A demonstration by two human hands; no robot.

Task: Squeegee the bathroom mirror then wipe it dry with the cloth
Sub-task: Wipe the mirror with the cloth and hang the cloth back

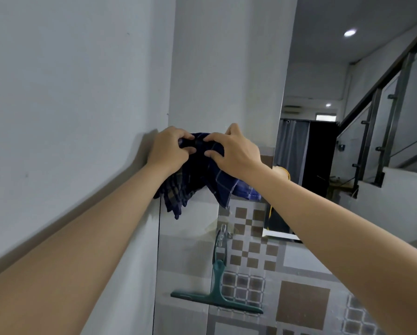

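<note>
While both of my arms reach up toward the white wall (69, 93), the tall frameless mirror panel (306, 131) stands to the right of my hands, its long axis vertical, so my right hand (234, 151) is the nearer one. The dark blue checked cloth (197, 180) is bunched against the wall, hanging down between my hands; my left hand (168, 148) and the right both grip it with curled fingers. Below, the green plastic squeegee (217, 296) hangs from a hook, handle up, blade level. No containers are in sight.
</note>
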